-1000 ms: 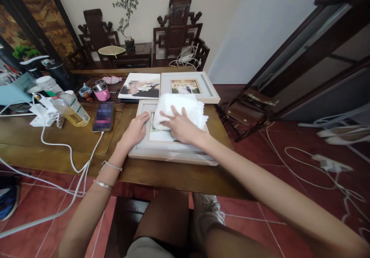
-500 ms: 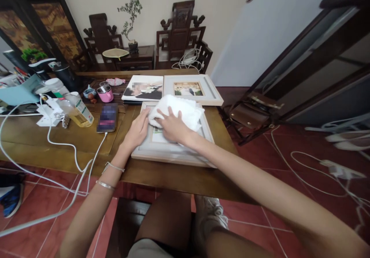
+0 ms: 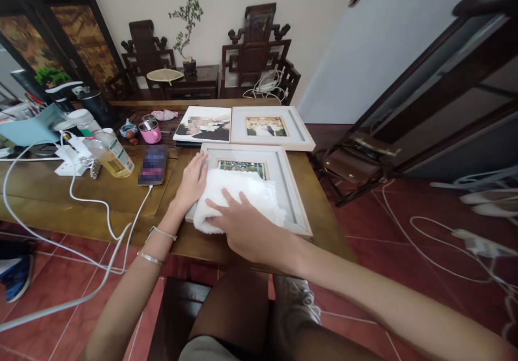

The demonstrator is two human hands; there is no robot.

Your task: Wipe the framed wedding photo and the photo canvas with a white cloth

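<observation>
Cloth (image 3: 259, 192) nearer, photo (image 3: 243, 166) inside frame (image 3: 294, 188)

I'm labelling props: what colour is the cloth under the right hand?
The cloth is white, clearest in the head view.

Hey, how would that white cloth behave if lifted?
The white cloth would likely flop, given its folded, uneven edge. Its fluffy surface suggests it's light. Spread under the right hand on the nearer picture frame, it probably won't roll.
</observation>
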